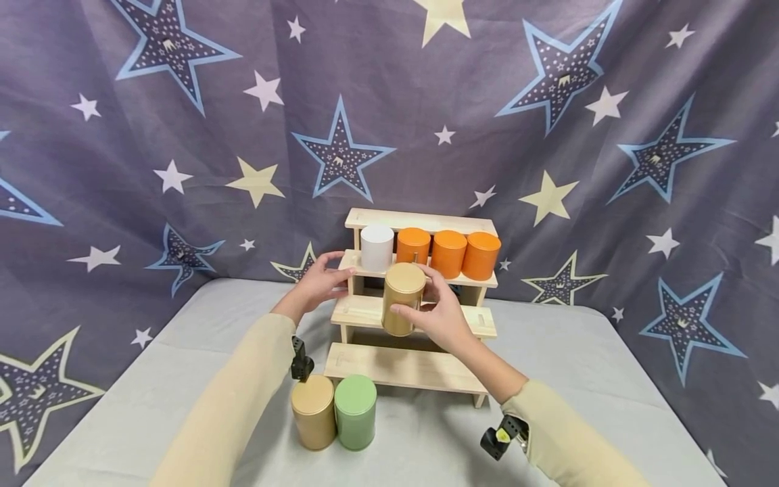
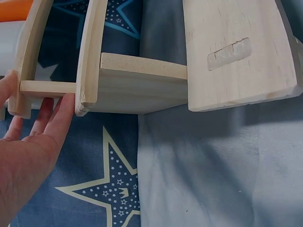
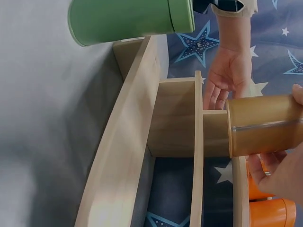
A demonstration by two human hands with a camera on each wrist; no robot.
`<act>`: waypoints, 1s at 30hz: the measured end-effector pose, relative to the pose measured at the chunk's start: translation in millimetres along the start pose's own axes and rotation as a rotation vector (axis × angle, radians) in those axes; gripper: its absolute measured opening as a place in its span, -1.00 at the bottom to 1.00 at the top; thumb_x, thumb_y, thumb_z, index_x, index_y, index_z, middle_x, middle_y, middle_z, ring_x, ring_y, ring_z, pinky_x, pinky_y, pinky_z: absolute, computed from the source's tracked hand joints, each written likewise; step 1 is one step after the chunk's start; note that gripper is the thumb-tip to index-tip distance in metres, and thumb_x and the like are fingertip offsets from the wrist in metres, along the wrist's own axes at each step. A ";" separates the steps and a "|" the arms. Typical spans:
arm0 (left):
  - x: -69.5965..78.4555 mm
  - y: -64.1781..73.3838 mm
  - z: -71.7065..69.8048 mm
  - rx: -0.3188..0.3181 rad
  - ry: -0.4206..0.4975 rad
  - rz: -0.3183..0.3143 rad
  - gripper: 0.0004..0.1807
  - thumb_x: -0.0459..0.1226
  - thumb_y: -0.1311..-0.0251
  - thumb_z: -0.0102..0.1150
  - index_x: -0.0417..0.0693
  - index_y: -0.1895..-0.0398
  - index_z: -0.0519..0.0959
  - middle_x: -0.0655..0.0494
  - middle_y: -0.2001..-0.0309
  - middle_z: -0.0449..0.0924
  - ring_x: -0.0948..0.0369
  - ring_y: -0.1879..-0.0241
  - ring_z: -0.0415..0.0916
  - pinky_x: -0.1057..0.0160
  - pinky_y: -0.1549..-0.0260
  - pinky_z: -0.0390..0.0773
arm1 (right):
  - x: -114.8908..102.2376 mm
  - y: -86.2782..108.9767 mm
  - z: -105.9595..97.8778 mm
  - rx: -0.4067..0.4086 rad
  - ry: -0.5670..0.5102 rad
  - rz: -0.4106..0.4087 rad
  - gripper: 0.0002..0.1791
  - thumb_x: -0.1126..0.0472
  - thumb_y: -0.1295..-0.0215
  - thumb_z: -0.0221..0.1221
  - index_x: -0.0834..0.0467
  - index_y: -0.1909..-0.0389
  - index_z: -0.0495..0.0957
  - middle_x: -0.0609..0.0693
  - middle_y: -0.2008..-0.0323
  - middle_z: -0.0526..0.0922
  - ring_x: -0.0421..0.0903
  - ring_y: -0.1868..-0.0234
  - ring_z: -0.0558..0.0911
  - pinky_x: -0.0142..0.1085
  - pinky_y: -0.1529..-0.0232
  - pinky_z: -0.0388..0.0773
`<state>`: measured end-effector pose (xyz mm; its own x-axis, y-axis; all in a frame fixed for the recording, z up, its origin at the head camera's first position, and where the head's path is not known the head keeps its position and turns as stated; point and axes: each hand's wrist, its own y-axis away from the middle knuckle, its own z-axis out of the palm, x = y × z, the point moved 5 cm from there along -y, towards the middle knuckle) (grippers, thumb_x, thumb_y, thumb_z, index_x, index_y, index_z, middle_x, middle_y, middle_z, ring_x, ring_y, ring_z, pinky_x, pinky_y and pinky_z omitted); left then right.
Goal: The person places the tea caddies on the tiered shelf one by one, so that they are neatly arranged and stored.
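My right hand (image 1: 443,314) holds a gold canister (image 1: 402,301) upright by its side, in front of the middle tiers of a stepped wooden stand (image 1: 404,368). My left hand (image 1: 316,284) is at the stand's left end. In the left wrist view its thumb and fingers (image 2: 59,116) lie on either side of an upper board's end. A white canister (image 1: 376,248) and three orange canisters (image 1: 449,255) stand in a row on the second tier from the top. The left wrist view crops most of the white canister (image 2: 12,45).
A second gold canister (image 1: 314,412) and a green canister (image 1: 356,412) stand side by side on the grey cloth (image 1: 152,406), in front of the stand's lower left corner. A star-patterned curtain (image 1: 213,149) hangs behind and along both sides.
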<state>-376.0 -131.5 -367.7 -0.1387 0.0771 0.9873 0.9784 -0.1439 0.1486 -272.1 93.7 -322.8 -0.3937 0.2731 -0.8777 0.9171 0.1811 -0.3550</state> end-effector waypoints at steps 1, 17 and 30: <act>-0.4 -0.9 0.0 -0.002 0.003 -0.002 -0.28 -0.27 -0.29 0.07 0.04 -0.43 -0.04 -0.28 -0.28 0.20 -0.11 -0.15 0.35 -0.02 -0.18 0.46 | 0.3 -1.1 0.5 0.002 0.004 0.000 -0.14 0.22 0.06 0.43 0.02 -0.30 0.23 0.12 -0.03 0.54 0.01 0.12 0.54 -0.16 0.12 0.56; -0.2 1.0 0.7 0.001 -0.004 0.000 -0.28 -0.27 -0.29 0.07 0.04 -0.42 -0.04 -0.28 -0.28 0.22 -0.14 -0.21 0.33 -0.04 -0.18 0.45 | 4.6 -18.0 15.4 0.035 0.043 0.035 -0.13 0.11 0.06 0.44 -0.03 -0.30 0.23 0.09 -0.04 0.52 0.03 0.01 0.50 -0.10 -0.04 0.51; 1.0 0.9 0.7 0.002 -0.012 -0.004 -0.29 -0.26 -0.29 0.07 0.07 -0.42 -0.03 -0.25 -0.27 0.26 -0.12 -0.20 0.34 -0.02 -0.16 0.47 | 7.4 -27.6 29.1 0.062 0.034 0.050 -0.15 0.07 0.05 0.43 -0.02 -0.29 0.24 0.10 -0.02 0.52 0.02 0.03 0.51 -0.09 -0.05 0.51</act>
<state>-375.1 -130.9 -366.6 -0.1406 0.0896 0.9860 0.9781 -0.1420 0.1524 -298.6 63.2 -328.9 -0.3483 0.3128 -0.8836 0.9373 0.1075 -0.3315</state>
